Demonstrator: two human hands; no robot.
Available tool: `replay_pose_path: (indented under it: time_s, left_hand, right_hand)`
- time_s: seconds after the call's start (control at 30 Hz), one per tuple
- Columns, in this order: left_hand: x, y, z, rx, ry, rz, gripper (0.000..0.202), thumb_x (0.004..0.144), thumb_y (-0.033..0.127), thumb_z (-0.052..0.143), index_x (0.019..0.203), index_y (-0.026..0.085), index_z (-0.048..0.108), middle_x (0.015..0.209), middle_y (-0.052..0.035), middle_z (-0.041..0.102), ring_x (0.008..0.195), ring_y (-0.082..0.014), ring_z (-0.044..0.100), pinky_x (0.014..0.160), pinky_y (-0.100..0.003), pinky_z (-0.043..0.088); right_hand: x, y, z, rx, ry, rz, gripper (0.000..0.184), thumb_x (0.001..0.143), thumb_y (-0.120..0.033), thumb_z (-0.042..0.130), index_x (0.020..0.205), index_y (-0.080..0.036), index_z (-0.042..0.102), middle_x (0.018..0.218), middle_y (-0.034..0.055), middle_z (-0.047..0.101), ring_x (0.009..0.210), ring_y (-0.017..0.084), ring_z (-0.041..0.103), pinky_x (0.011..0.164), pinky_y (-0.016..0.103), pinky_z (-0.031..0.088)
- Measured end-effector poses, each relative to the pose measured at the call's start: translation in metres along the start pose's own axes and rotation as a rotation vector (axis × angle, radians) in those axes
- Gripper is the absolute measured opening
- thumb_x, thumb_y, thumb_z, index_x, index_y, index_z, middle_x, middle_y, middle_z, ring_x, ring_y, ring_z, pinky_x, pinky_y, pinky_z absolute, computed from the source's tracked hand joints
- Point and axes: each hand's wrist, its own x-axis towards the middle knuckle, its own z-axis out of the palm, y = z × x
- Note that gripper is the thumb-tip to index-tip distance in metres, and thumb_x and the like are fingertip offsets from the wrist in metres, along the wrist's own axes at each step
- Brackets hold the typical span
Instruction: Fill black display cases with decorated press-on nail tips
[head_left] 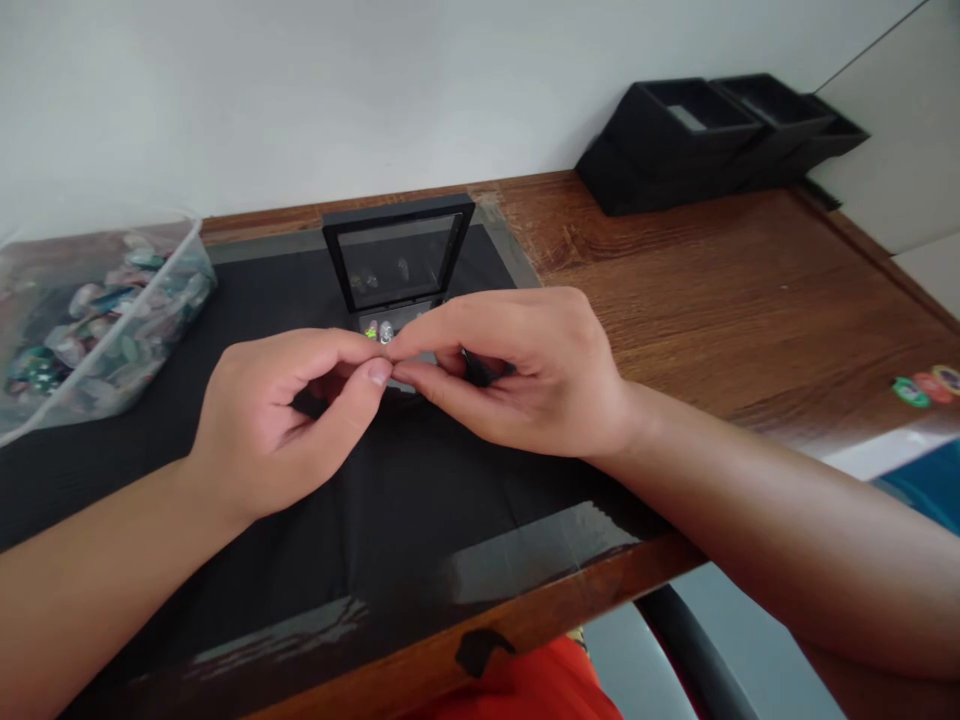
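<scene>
My left hand (274, 425) and my right hand (529, 375) meet tip to tip over the black mat. Thumb and forefinger of each are pinched together; whatever lies between them is too small and covered to make out. Just behind the fingertips stands an open black case (334, 255) with its clear-windowed lid raised. In its base, partly hidden by my fingers, sit a yellow-green decorated piece (371, 330) and a silvery one (386, 331), which look like false nails. Small reflections of such pieces show in the window.
At left is a clear plastic tub (191, 240) heaped with many small shiny pieces. Black bins (667, 150) stand against the wall at the back right. Small colourful round items (930, 388) lie at the right edge of the wooden table (675, 290). A black mat (420, 480) is taped down.
</scene>
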Motion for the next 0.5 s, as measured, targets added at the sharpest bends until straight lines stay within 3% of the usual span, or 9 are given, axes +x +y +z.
replay_pose_path:
  time_s: [0.17,0.37,0.5]
  left_hand:
    - [0.0009,0.0012,-0.0017,-0.057,0.004,-0.047,0.016,0.100,0.023,0.073,0.092,0.032,0.084,0.078,0.0065,0.081,0.063,-0.0103,0.069,0.063,-0.022,0.053]
    - [0.0047,0.0027,-0.0030,-0.091,0.011,-0.065,0.020,0.094,0.021,0.073,0.081,0.032,0.082,0.067,0.0081,0.077,0.056,-0.0095,0.067,0.055,-0.021,0.050]
    - [0.0090,0.0044,-0.0022,-0.057,0.011,0.022,0.021,0.092,0.018,0.070,0.075,0.027,0.078,0.058,0.0094,0.072,0.045,-0.0061,0.057,0.045,-0.018,0.041]
  right_hand:
    - [0.0013,0.0013,0.0005,0.054,-0.013,-0.008,0.012,0.107,-0.018,0.070,0.107,-0.017,0.081,0.099,0.0005,0.086,0.079,0.010,0.075,0.074,0.025,0.054]
    - [0.0012,0.0005,0.0006,0.070,-0.051,0.044,0.010,0.105,-0.017,0.072,0.107,-0.019,0.082,0.093,-0.0026,0.084,0.074,0.008,0.071,0.072,0.024,0.051]
    - [0.0016,0.0005,0.0011,0.102,-0.068,0.021,0.011,0.106,-0.012,0.071,0.108,-0.017,0.080,0.099,-0.0033,0.085,0.077,0.006,0.071,0.074,0.022,0.050]
